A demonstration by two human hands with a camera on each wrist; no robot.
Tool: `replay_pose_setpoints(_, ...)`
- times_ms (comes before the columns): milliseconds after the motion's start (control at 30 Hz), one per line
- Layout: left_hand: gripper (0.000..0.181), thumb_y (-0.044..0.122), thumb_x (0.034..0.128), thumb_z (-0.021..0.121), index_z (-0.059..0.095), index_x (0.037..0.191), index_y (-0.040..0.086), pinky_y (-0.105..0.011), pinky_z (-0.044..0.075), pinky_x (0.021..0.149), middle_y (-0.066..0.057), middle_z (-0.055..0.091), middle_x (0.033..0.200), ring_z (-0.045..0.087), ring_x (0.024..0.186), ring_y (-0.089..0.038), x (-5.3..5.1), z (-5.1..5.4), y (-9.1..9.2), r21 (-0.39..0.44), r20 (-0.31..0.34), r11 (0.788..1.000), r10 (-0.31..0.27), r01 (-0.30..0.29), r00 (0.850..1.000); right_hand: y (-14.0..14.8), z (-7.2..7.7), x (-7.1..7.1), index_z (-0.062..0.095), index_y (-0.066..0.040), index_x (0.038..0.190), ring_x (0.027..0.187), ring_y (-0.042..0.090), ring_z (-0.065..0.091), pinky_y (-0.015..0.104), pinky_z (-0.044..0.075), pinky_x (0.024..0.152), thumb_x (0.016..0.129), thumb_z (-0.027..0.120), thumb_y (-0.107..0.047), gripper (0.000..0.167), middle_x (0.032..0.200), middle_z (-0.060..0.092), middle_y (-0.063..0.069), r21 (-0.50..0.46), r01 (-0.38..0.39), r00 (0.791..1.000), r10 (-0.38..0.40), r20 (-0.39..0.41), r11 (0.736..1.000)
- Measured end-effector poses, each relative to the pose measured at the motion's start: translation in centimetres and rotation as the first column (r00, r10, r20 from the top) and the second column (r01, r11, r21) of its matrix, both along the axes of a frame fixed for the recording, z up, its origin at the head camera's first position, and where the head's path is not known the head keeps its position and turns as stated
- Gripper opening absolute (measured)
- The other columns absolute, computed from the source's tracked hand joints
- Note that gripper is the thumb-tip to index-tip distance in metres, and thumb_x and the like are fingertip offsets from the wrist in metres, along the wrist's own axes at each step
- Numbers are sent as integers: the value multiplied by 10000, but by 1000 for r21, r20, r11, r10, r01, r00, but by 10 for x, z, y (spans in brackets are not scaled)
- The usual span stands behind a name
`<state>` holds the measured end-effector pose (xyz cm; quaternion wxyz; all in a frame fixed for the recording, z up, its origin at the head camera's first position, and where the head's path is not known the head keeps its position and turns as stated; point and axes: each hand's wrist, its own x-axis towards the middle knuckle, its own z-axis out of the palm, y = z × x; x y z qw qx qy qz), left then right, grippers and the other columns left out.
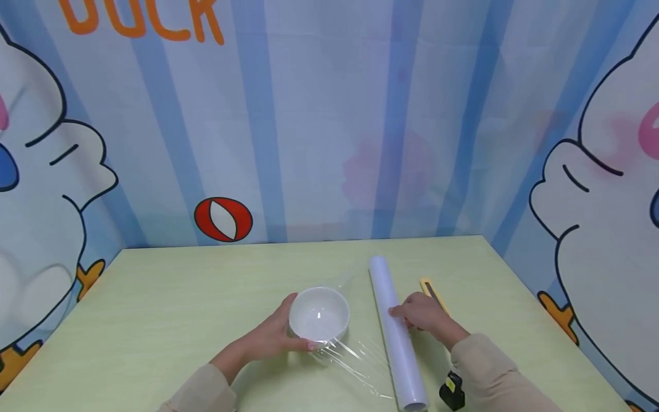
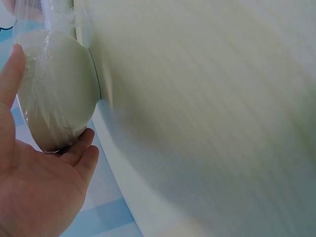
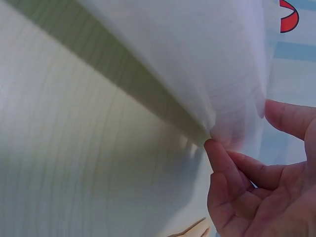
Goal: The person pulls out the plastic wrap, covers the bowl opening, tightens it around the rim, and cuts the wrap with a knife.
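Note:
A white bowl (image 1: pixel 319 315) is held in my left hand (image 1: pixel 273 339), the thumb at its near side and the fingers round its left side. In the left wrist view, clear cling film (image 2: pixel 47 86) clings in creases to the bowl's outside. More film stretches across from the bowl to a long roll of cling film (image 1: pixel 399 349), which lies lengthwise on the table. My right hand (image 1: pixel 424 313) grips the roll from its right side. The right wrist view shows the thumb (image 3: pixel 289 117) on one side of the roll and curled fingers low on the other.
A yellow utility knife (image 1: pixel 428 288) lies right of the roll, partly hidden by the right hand. Nearer the front, beside the right sleeve, sits a black and yellow tape measure (image 1: pixel 452 391). Behind the pale table (image 1: pixel 206 286) hangs a striped cartoon curtain (image 1: pixel 319 126).

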<state>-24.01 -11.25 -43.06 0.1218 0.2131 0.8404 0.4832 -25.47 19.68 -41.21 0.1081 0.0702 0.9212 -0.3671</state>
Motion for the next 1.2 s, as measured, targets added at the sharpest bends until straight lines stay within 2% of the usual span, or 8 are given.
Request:
replay_pose_setpoints(233, 999, 286, 671, 814, 188, 1411, 47, -573, 261, 1044, -140, 403, 1337, 405, 1221, -302, 0, -1, -1, 19, -1, 1000, 1, -1, 1000, 0, 2, 5, 550, -6, 922, 701, 174, 507, 275, 400, 586, 837, 621, -375, 386, 799, 563, 66, 99, -59, 998, 62, -32, 993)
replay_pose_setpoints(500, 1024, 295, 682, 805, 149, 1432, 59, -594, 239, 1050, -132, 371, 1370, 365, 1261, -309, 2, 5, -2, 8, 38, 1000, 4, -4, 999, 0, -4, 11, 479, -11, 981, 663, 159, 445, 247, 358, 564, 901, 532, -410, 410, 783, 507, 61, -12, -90, 996, 90, -29, 996)
replay_pose_setpoints(600, 1041, 313, 671, 811, 151, 1431, 46, -583, 257, 1047, -142, 382, 1365, 380, 1252, -309, 1, 3, -2, -8, 28, 1000, 18, -18, 999, 4, -3, 13, 501, -25, 991, 663, 159, 446, 256, 360, 575, 907, 502, -447, 430, 785, 518, 61, -5, -95, 995, 95, -38, 995)
replay_pose_setpoints(700, 1055, 318, 656, 822, 163, 1424, 20, -568, 281, 1041, -156, 405, 1354, 406, 1235, -308, 0, 1, -1, -26, 2, 999, 36, -35, 999, 16, -2, 11, 546, -15, 1021, 728, 169, 498, 303, 410, 625, 917, 498, -415, 416, 862, 573, 82, 57, -121, 985, 127, -117, 991)
replay_pose_setpoints(833, 1069, 332, 636, 835, 181, 1414, 1, -554, 303, 1033, -170, 425, 1346, 425, 1225, -309, -2, -2, -1, -44, -22, 997, 63, -64, 998, 44, 0, 8, 563, 49, 1069, 823, 217, 548, 386, 461, 708, 921, 516, -301, 383, 991, 596, 157, 204, -128, 963, 171, -210, 971)
replay_pose_setpoints(1000, 1111, 348, 624, 839, 162, 1417, -33, -540, 311, 1033, -184, 416, 1357, 419, 1237, -315, -3, -6, -2, -62, -48, 994, 88, -91, 995, 80, -4, 7, 516, 111, 1077, 827, 297, 528, 410, 445, 701, 881, 552, -297, 454, 992, 555, 237, 314, -103, 985, 141, -103, 944)
replay_pose_setpoints(1100, 1068, 332, 621, 843, 208, 1399, -33, -522, 320, 1031, -173, 427, 1342, 435, 1217, -300, -3, -8, -2, -40, -64, 996, 82, -85, 995, 91, -9, 8, 501, 92, 1000, 759, 257, 496, 341, 409, 641, 861, 579, -308, 430, 888, 544, 191, 294, -109, 991, 125, -37, 950)
replay_pose_setpoints(1200, 1001, 307, 627, 842, 256, 1374, -10, -505, 326, 1026, -159, 425, 1330, 445, 1195, -282, -4, -10, -1, -6, -67, 998, 68, -69, 995, 92, -12, 10, 482, 44, 913, 665, 200, 439, 282, 347, 580, 856, 592, -277, 344, 771, 509, 117, 249, -125, 991, 134, -20, 960)
